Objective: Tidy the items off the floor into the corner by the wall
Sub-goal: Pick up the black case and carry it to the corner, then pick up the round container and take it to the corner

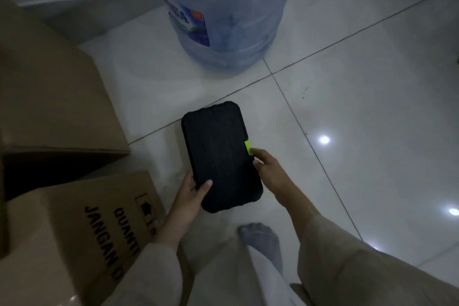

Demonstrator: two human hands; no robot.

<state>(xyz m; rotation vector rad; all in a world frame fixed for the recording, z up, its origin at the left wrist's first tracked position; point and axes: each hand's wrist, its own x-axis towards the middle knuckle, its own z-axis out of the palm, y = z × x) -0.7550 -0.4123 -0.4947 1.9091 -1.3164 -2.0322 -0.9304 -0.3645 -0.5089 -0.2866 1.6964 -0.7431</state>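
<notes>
Home storeroom corner, white floor tiles (372, 82), cardboard boxes (49, 97), water gallon jug (223, 7)

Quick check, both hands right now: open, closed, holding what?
Left hand: holding the black case at its near-left edge, thumb on top.
Right hand: gripping the same case's right edge beside the green latch.
</notes>
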